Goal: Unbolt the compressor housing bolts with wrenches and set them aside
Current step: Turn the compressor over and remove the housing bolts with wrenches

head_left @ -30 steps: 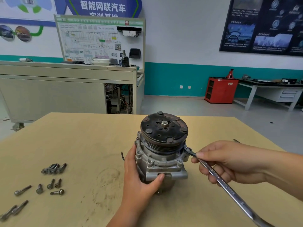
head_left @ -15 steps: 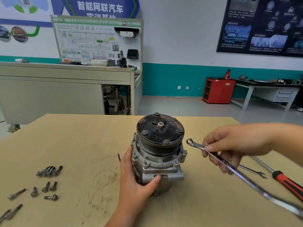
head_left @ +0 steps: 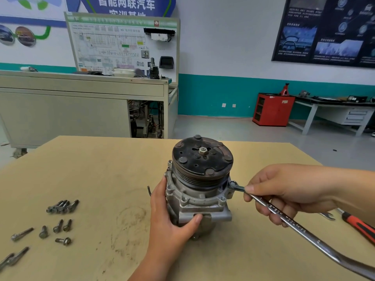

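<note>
A grey compressor [head_left: 199, 191] with a dark pulley on top stands upright on the tan table [head_left: 101, 171]. My left hand [head_left: 172, 220] grips its housing from the left, thumb across the front. My right hand [head_left: 284, 191] holds a long silver wrench [head_left: 292, 224]. The wrench's ring end sits on a bolt at the housing's right flange, just under the pulley. Several removed bolts [head_left: 60, 207] lie loose at the table's left side.
A second wrench [head_left: 326, 216] and a red-handled screwdriver [head_left: 359, 226] lie on the table behind my right hand. More loose bolts [head_left: 14, 258] lie at the left edge. A grey training bench [head_left: 81, 110] stands beyond the table.
My right hand lifted the wrench's ring end off the compressor and away to the right, then brought it back down onto the bolt at the right flange. My left hand kept its grip.
</note>
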